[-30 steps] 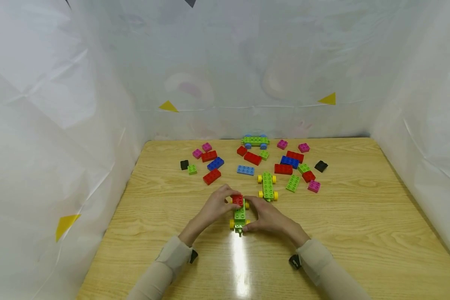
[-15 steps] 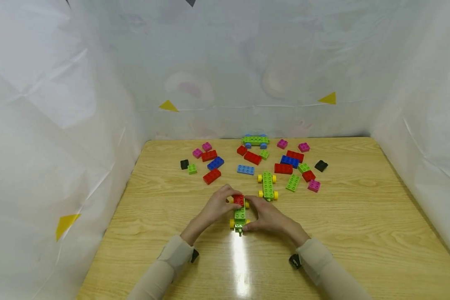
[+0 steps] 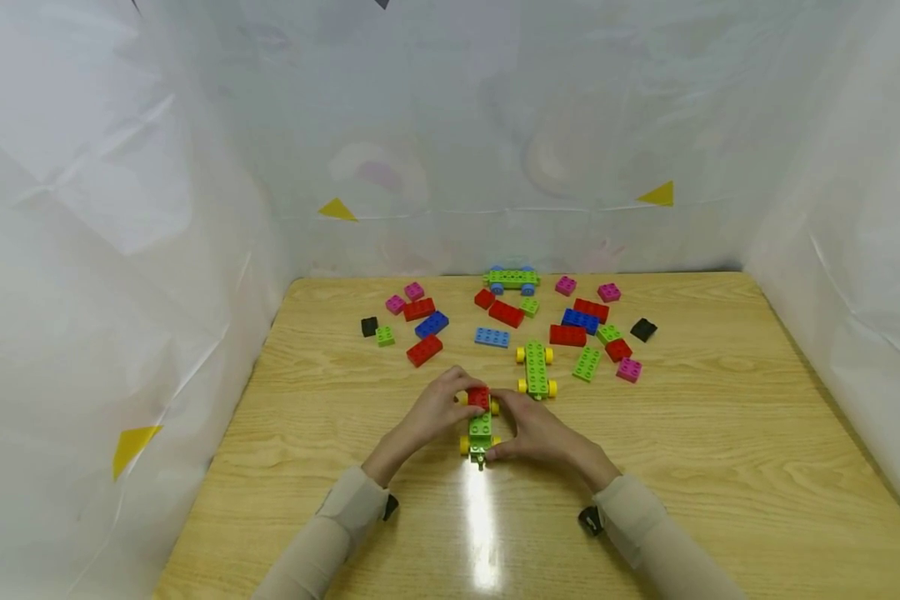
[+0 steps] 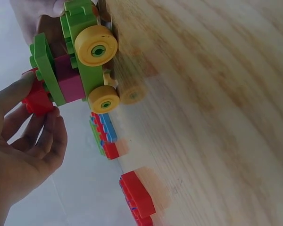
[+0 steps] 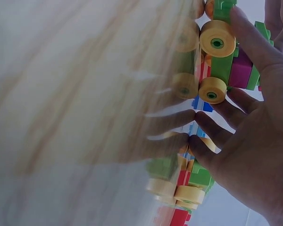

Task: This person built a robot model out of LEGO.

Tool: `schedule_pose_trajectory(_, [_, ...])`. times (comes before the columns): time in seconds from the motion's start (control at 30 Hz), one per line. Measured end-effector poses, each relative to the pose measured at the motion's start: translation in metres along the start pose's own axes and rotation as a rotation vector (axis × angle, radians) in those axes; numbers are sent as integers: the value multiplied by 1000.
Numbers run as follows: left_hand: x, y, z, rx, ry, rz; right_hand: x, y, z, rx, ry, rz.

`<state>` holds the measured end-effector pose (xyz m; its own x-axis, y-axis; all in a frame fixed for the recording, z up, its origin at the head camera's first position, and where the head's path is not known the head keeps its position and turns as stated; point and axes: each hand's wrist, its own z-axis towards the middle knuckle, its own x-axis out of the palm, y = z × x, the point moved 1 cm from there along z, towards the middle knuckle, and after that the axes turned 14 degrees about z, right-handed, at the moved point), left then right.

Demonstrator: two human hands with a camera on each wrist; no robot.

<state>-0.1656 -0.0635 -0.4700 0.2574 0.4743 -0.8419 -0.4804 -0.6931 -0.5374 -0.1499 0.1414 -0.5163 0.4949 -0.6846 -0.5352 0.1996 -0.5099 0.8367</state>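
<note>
In the head view my left hand (image 3: 431,417) pinches a small red brick (image 3: 478,397) between thumb and fingers. That brick sits at the far end of a longer green brick (image 3: 480,427). Below it, the left wrist view shows a magenta brick (image 4: 70,81) on a green wheeled base (image 4: 91,77) with yellow wheels (image 4: 95,45). My right hand (image 3: 536,429) holds this base from the right side, thumb at the near end and forefinger at the far end. From the right wrist view, its other fingers (image 5: 212,129) spread near the table.
A second green base with yellow wheels (image 3: 536,369) stands just beyond my right hand. Farther back are a green base with blue wheels (image 3: 512,279) and several loose bricks, among them a light blue one (image 3: 492,337) and a black piece (image 3: 643,330).
The red brick has shifted slightly right over the green brick, with my left fingers still pinching it. My right hand stays in place on the wheeled base.
</note>
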Motion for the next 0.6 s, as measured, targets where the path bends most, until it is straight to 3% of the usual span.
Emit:
schedule_pose_trajectory(0.3, [-4, -3, 2, 68, 4, 78, -2, 0, 1, 3, 5, 4])
schedule_pose_trajectory(0.6, [-1, 2, 2, 61, 11, 63, 0, -1, 1, -14, 8, 6])
